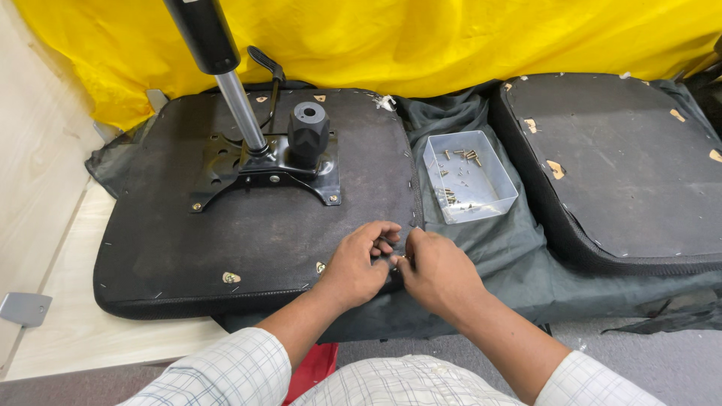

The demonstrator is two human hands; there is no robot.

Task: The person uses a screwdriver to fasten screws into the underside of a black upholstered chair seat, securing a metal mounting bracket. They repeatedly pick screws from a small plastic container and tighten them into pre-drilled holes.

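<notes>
Both hands' fingers (pixel 385 239) at seat edge (pixel 410 218)

There is one view only, from a camera worn on the person's head. It looks steeply down and forward over the person's own chest and forearms, which enter from the bottom edge. It sits close: the hands, left (pixel 353 267) and right (pixel 438 272), lie low in the middle of the picture, near the lens. The view faces a yellow sheet (pixel 451 37) that closes off the top. Across the width it takes in one seat pad (pixel 188 248) on the left, a screw tray (pixel 470 177) in the middle and a second pad (pixel 624 173), cut by the right edge.
</notes>
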